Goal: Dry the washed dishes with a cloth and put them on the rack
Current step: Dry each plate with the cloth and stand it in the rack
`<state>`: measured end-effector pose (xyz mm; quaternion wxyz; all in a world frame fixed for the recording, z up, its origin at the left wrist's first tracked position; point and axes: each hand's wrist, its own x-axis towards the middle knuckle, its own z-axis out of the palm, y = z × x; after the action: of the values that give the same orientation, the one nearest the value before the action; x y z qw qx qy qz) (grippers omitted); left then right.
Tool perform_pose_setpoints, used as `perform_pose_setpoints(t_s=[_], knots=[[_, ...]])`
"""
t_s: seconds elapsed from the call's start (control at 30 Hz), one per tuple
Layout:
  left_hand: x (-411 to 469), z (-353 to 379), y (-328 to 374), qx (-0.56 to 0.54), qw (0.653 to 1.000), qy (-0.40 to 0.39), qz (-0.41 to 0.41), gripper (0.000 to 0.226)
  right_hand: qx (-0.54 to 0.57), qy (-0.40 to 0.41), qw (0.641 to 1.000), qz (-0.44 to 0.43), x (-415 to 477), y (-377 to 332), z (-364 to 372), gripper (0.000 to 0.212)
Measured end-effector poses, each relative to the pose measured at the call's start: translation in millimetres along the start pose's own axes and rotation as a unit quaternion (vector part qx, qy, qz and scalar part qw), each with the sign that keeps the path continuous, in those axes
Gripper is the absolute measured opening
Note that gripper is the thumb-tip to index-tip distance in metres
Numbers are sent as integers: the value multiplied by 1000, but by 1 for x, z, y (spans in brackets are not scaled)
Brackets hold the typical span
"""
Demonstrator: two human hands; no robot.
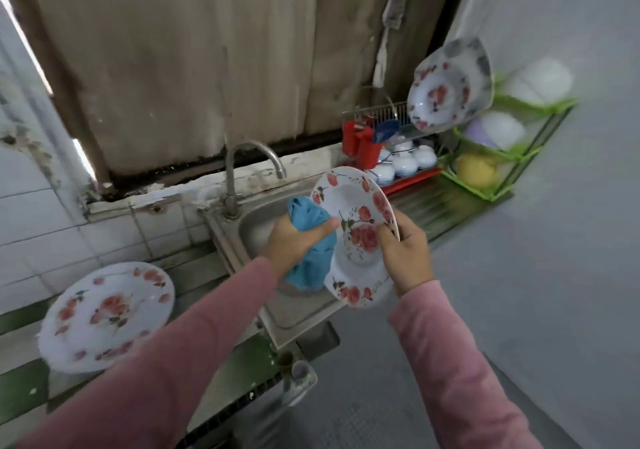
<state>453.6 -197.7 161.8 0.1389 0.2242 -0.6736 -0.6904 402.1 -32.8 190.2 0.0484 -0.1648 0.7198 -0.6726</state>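
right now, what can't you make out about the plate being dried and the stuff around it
Head view:
- underside of the held plate: faces away from the camera
- fingers of the left hand: behind the blue cloth
- things on the green rack: blurred
- sink: basin partly covered by hand, cloth and plate

a worn brown board (173, 67) covers the window behind the steel sink (221, 240), with thin slits of daylight (20, 36) along its left edge. a curved metal tap (242, 164) stands at the sink's back rim. white tiles (41, 220) line the left wall. a plain grey wall (571, 223) rises on the right, a green corner shelf (512, 157) against it, above a grey patterned floor (363, 396).
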Motion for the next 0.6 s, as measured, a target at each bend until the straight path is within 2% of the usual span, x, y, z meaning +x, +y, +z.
perform_pose_setpoints(t_s=[0.17,0.27,0.33,0.37,0.5,0.6], knots=[[17,139,28,-1,997,-64,-31,58,9,100,994,-45,24,-6,-135,42],[33,185,31,-54,992,-103,-50,81,-1,123,991,-59,37,-9,-177,39],[46,221,31,-79,985,-138,-65,88,-8,140,987,-79,47,-9,-205,41],[48,238,35,-93,981,-153,-72,84,-16,146,985,-87,53,-8,-217,40],[65,295,51,-151,974,-161,-57,45,-37,166,981,-99,80,5,-254,37],[98,326,58,-198,966,-152,-74,36,-52,172,977,-112,112,20,-276,35]])
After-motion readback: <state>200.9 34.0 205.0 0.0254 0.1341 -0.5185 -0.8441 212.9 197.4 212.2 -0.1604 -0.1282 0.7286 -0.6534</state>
